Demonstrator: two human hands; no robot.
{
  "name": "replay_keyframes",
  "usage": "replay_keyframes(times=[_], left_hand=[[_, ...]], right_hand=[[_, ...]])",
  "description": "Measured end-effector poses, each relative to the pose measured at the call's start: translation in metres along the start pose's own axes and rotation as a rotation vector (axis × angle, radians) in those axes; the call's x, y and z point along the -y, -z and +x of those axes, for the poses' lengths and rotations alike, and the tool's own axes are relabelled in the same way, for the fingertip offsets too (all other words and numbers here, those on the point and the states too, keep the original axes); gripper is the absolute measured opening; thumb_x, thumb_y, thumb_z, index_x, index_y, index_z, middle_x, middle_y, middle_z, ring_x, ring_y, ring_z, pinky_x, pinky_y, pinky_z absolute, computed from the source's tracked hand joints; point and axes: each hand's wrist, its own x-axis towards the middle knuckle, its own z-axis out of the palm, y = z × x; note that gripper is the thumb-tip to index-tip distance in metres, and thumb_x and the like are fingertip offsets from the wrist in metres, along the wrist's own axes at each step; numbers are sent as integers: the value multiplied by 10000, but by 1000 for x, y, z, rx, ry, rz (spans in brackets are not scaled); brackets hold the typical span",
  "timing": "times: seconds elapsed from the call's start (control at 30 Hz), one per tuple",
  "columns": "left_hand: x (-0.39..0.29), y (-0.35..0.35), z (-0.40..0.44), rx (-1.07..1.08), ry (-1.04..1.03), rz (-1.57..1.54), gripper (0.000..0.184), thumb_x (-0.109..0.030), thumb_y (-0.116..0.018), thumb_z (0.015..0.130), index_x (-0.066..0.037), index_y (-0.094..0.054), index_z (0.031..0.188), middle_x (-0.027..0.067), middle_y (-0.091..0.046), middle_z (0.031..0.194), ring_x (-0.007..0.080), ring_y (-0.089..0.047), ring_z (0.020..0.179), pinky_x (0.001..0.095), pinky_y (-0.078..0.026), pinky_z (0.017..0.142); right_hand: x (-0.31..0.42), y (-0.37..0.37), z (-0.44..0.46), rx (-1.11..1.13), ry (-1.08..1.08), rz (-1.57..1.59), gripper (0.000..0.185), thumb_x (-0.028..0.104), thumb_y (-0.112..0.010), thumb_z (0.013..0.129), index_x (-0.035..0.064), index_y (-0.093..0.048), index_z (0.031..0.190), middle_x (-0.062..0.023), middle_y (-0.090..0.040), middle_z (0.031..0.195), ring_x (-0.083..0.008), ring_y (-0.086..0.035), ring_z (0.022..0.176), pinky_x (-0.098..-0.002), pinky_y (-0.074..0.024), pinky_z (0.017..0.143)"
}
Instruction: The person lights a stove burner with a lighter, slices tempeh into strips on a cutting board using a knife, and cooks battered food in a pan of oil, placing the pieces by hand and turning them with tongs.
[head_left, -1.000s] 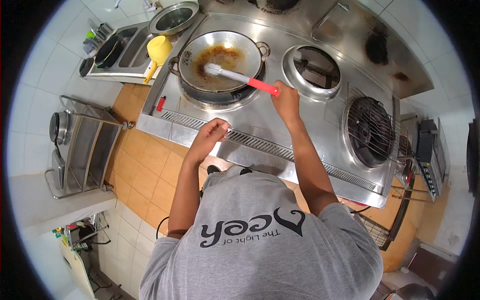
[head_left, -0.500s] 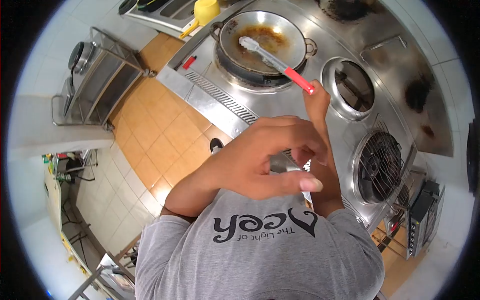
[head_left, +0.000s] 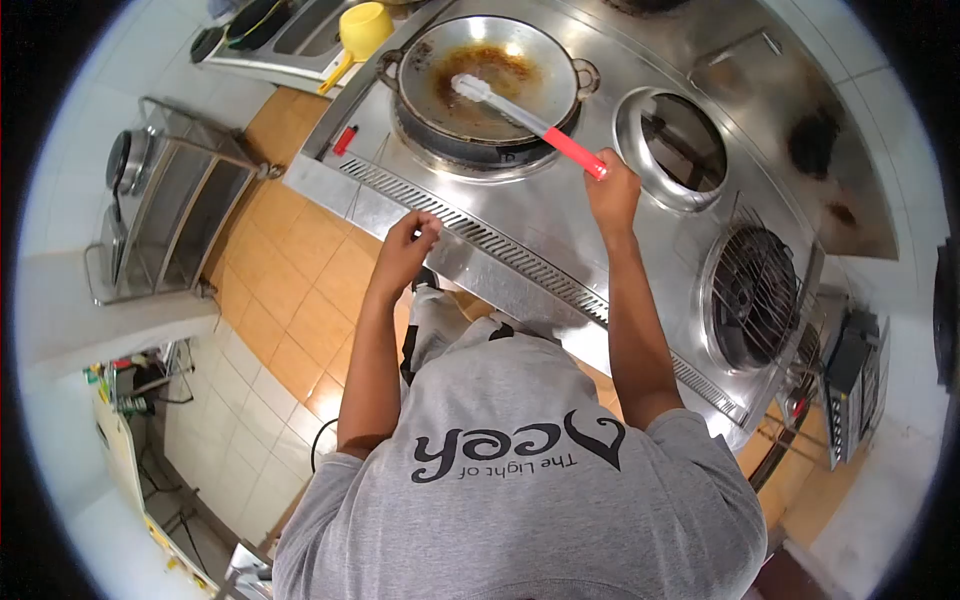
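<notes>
Red-handled tongs [head_left: 520,113], gripped in the right hand [head_left: 613,190], angle over the wok [head_left: 545,80] near the stovetop's [head_left: 545,205] left edge, yellow dipper [head_left: 366,29] beyond; the left hand's [head_left: 404,250] fingertips seemingly meet by the front edge.

Steel surface with three round burner positions

The surface [head_left: 540,208] is shiny metal, its slotted strip [head_left: 519,258] running along the near side from about 9 to 5 o'clock. Around its middle, with 12 o'clock at the top of the view, a two-handled wok [head_left: 558,92] sits at 11 on a dark round support [head_left: 462,151]. A small red object [head_left: 345,140] lies between 9 and 10. At 2 is a raised metal ring [head_left: 629,130]; at 4, a dark burner [head_left: 740,297] lies under a wire rack [head_left: 778,272]
</notes>
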Motion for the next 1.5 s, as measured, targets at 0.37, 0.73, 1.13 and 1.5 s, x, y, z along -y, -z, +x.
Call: replay_keyframes(times=[0.37,0.73,1.13,1.5], left_hand=[[25,117,20,111,101,12,170,-202,-566,956,-54,-620,1018,-9,-595,824,80,-516,734,236,-437,683],[49,173,64,283,29,-55,159,-197,-571,955,-57,-616,1015,-41,-547,792,54,-484,716,210,-403,642],[23,128,76,427,249,-313,428,-421,-508,983,-51,-531,1197,72,-608,1113,174,-603,979,329,-490,845],[-28,-22,65,828,233,-207,454,-454,-584,930,-114,-570,1229,-4,-615,1066,104,-539,1001,316,-414,825]], right_hand=[[48,-10,-15,-128,-80,-162,54,74,-645,779,59,-619,824,-185,-652,770,-398,-637,754,-459,-489,656],[91,-27,-38,-250,-296,-22,218,225,-712,791,37,-603,790,-152,-630,687,-299,-645,699,-394,-485,650],[73,-60,-117,-238,-711,1360,333,385,-490,999,77,-516,1121,-100,-623,1066,-191,-613,833,-354,-533,815],[111,-61,-169,26,-746,1475,697,49,-637,905,139,-263,1486,-126,-606,1204,-240,-626,1064,-347,-520,932]])
